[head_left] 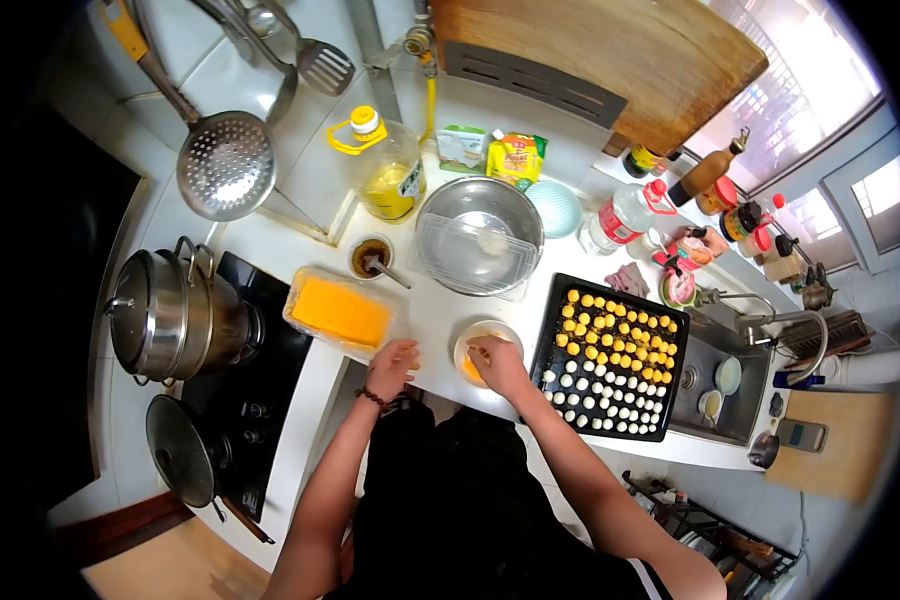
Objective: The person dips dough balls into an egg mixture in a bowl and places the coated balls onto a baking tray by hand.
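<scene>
My right hand (498, 364) reaches down into a small white bowl (493, 323), its fingers drawn together at the near side. Something orange (471, 371) shows in the bowl beside the fingers; what they grip is hidden. To the left, my left hand (393, 367), with a beaded bracelet (371, 397) at the wrist, is held over the counter edge with thumb and fingers apart. Just beyond it lies a clear plastic container (302, 284) holding a smooth orange block (341, 311). Right of the bowl, a black tray (545, 325) carries rows of small yellow and white balls.
A steel basin (436, 196) with a clear lid (475, 250) across it stands at the back, near an oil jug (388, 180) and a cup with a spoon (371, 258). A stove with a steamer pot (160, 310) is left; a sink (703, 414) is right.
</scene>
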The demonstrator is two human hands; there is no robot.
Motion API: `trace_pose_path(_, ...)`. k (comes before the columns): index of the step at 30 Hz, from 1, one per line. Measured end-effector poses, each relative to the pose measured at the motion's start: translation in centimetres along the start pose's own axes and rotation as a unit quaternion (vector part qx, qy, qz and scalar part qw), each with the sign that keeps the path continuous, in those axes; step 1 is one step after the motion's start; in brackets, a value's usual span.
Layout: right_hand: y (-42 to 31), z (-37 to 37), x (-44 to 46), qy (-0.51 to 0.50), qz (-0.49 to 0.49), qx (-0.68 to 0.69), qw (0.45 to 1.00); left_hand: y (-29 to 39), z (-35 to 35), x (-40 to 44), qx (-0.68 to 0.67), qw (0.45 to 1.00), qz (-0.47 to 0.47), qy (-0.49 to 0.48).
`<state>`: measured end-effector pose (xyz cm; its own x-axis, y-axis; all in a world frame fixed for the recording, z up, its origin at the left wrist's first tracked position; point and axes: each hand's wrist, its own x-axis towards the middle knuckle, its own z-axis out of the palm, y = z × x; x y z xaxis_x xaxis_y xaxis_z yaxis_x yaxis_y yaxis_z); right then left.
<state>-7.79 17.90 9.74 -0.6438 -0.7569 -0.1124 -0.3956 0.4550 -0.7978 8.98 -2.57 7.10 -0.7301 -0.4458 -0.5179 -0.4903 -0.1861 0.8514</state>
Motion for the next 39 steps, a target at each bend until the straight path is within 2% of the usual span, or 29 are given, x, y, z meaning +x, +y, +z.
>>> trace_pose_path(1, -0.9, 0.3, 0.4, -0.003, -0.004, -0.001, 1.0, 0.5, -1.1, -0.4, -0.024, 0.999, 0.022, 0.024)
trace_pose_path(3, -3.5, 1.6, 1.2, 0.046, 0.012, 0.148, 0.988, 1.1, -3.9, -0.5, -0.03, 0.998, 0.036, 0.052)
trace_pose_path(4, -4.8, 2.7, 1.9, 0.045, -0.004, 0.177, 0.983, 1.0, -5.5, -0.3, -0.015, 0.993, 0.065, 0.092)
trace_pose_path(6, -7.2, 5.1, 3.9, 0.019, -0.003, 0.21, 0.977, 0.4, -8.9, 1.1, 0.009, 0.982, 0.104, 0.159)
trace_pose_path(7, -8.4, 6.4, 4.8, -0.004, 0.001, 0.245, 0.97, 1.3, -10.6, 1.4, 0.039, 0.982, 0.087, 0.16)
trace_pose_path(10, -9.9, 11.2, 8.8, -0.04, 0.043, 0.198, 0.978, 2.7, -15.5, 4.0, 0.106, 0.983, 0.07, 0.131)
trace_pose_path(11, -10.2, 12.9, 9.9, -0.036, 0.042, 0.195, 0.979, 1.9, -17.0, 5.9, 0.142, 0.977, 0.096, 0.124)
trace_pose_path(13, -11.0, 15.5, 11.9, -0.04, 0.119, 0.221, 0.967, 1.0, -18.6, 8.8, 0.177, 0.969, 0.128, 0.112)
trace_pose_path(15, -11.6, 17.1, 13.0, -0.026, 0.13, 0.242, 0.961, 0.8, -18.8, 10.5, 0.313, 0.93, 0.151, 0.119)
trace_pose_path(16, -11.7, 17.9, 13.5, -0.007, 0.148, 0.23, 0.962, 1.2, -18.9, 11.1, 0.34, 0.926, 0.129, 0.099)
trace_pose_path(20, -10.6, 21.2, 15.0, 0.028, 0.218, 0.258, 0.941, 0.1, -19.2, 13.0, 0.345, 0.926, 0.134, 0.07)
trace_pose_path(22, -9.4, 23.6, 15.6, 0.07, 0.217, 0.252, 0.94, 1.1, -19.6, 13.2, 0.308, 0.949, 0.061, 0.016)
trace_pose_path(23, -8.8, 24.6, 16.0, 0.104, 0.21, 0.246, 0.94, 1.2, -19.9, 13.4, 0.31, 0.949, 0.063, 0.01)
trace_pose_path(26, -8.3, 25.8, 16.6, 0.119, 0.234, 0.282, 0.923, 0.1, -20.3, 14.7, 0.347, 0.93, 0.117, -0.023)
trace_pose_path(28, -9.5, 25.2, 16.5, 0.13, 0.251, 0.331, 0.9, 0.0, -20.1, 15.3, 0.247, 0.967, 0.05, -0.046)
trace_pose_path(29, -10.4, 24.7, 16.4, 0.135, 0.263, 0.379, 0.877, 0.4, -20.0, 15.1, 0.248, 0.966, 0.052, -0.051)
trace_pose_path(31, -11.1, 24.3, 16.4, 0.133, 0.274, 0.395, 0.867, 3.4, -19.3, 12.8, 0.135, 0.987, -0.062, -0.061)
trace_pose_path(35, -10.7, 24.6, 16.6, 0.131, 0.275, 0.438, 0.846, 3.4, -19.1, 12.5, 0.081, 0.989, -0.102, -0.064)
trace_pose_path(37, -10.8, 24.2, 16.6, 0.121, 0.28, 0.434, 0.848, 2.4, -19.2, 12.9, -0.026, 0.991, -0.111, -0.071)
trace_pose_path(39, -11.0, 23.8, 16.6, 0.108, 0.285, 0.43, 0.85, 1.6, -19.3, 13.4, -0.056, 0.989, -0.121, -0.065)
